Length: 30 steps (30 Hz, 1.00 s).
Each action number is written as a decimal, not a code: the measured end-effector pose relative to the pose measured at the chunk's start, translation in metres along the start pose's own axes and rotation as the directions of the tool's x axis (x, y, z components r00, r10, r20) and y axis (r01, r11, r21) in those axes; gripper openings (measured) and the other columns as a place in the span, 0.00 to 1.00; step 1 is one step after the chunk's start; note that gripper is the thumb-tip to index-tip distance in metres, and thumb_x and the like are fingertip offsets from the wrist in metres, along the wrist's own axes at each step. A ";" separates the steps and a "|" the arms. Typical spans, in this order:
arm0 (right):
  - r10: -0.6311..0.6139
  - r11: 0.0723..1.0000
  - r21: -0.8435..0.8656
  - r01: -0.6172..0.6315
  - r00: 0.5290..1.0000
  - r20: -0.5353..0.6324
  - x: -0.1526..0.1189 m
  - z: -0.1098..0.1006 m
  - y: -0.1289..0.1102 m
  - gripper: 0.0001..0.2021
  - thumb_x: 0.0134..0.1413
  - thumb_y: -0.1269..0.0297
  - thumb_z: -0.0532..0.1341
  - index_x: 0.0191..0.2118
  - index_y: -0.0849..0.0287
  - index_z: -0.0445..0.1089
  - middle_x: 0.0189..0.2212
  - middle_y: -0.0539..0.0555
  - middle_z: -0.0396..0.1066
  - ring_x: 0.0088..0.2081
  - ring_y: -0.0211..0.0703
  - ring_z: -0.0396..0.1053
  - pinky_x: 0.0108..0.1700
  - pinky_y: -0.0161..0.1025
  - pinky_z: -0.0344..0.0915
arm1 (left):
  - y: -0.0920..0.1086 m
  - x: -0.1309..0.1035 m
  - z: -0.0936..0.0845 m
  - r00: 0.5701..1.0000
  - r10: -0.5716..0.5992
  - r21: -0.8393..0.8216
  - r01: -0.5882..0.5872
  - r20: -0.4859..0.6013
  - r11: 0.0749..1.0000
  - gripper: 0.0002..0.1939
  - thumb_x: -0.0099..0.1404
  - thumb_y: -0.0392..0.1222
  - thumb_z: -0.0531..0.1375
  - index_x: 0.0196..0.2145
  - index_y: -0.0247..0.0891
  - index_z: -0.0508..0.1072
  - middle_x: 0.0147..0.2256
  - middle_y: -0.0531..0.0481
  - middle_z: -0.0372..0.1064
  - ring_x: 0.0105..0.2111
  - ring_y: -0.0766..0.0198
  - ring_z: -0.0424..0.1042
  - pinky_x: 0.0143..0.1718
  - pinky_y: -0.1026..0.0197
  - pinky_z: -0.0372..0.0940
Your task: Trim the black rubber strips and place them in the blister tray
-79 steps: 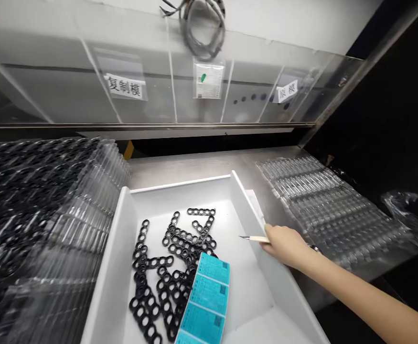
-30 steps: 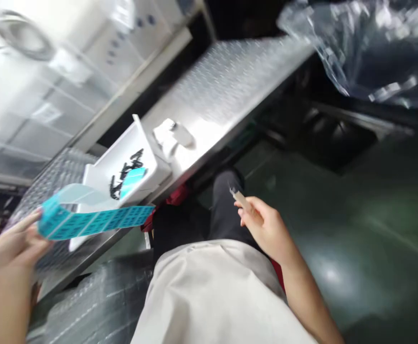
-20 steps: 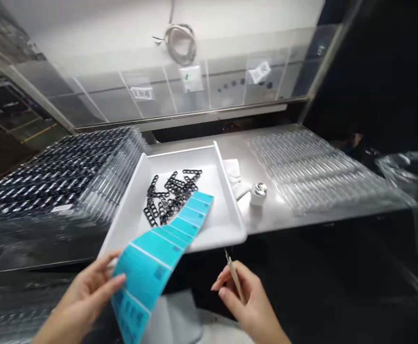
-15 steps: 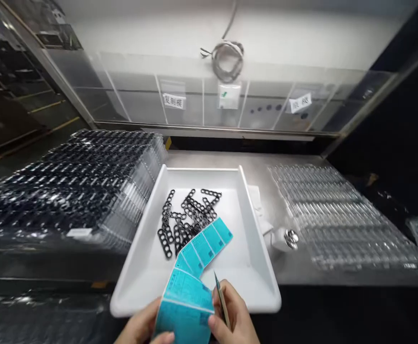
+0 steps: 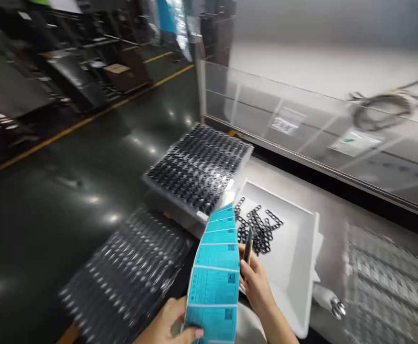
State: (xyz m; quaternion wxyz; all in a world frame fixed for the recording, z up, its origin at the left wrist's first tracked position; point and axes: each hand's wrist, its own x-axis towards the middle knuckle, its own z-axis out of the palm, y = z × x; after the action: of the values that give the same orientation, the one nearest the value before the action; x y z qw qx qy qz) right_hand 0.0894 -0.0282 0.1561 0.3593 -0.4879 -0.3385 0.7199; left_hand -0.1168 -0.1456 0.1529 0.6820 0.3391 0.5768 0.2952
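"What do we have here, biggest first?"

"Behind the bench we see a clear panel (image 5: 309,114), with a white label and a plastic sleeve on or in it. Below it, at the left, we have a stack of filled trays (image 5: 173,198), its top packed with rows of black ringed pieces."

"And lower down?"

"Left of our hands sits a set of clear trays (image 5: 130,277), ridged in rows; we can't make out any contents. Then comes the white bin (image 5: 294,267), just right of the filled stack. More clear trays (image 5: 391,282) lie at the far right, too blurred for us to read."

"Where's the blue label strip (image 5: 212,286)?"

"Raised in front of us, its far end overlapping our view of the filled stack and the bin's left side. Our left hand (image 5: 169,322) pinches its near end, thumb on top."

"And the right?"

"Our right hand (image 5: 255,284) has its fingers closed round a knife (image 5: 249,241), blade up, beside the strip's edge; we can't tell whether it grips the strip too."

"Smallest?"

"A white bottle (image 5: 325,297) with a metal top beside the bin, and loose black ring strips (image 5: 258,230) heaped inside it, toward its left."
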 end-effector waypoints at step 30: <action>-0.052 0.871 0.033 0.491 0.026 0.998 -0.216 0.593 0.227 0.10 0.53 0.63 0.64 0.41 0.59 0.67 0.24 0.45 0.65 0.27 0.34 0.63 0.31 0.34 0.61 | -0.176 -0.279 -0.035 0.028 -0.273 -0.146 -0.895 -0.962 0.422 0.21 0.56 0.51 0.69 0.41 0.32 0.78 0.39 0.40 0.79 0.38 0.52 0.78 0.45 0.52 0.71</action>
State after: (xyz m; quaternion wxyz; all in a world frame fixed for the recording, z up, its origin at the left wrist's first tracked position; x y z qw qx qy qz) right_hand -0.4569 -0.4091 0.2398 0.0842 0.1492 -0.6896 0.7036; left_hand -0.1942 -0.4682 0.1713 0.0803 -0.1508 0.5226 0.8353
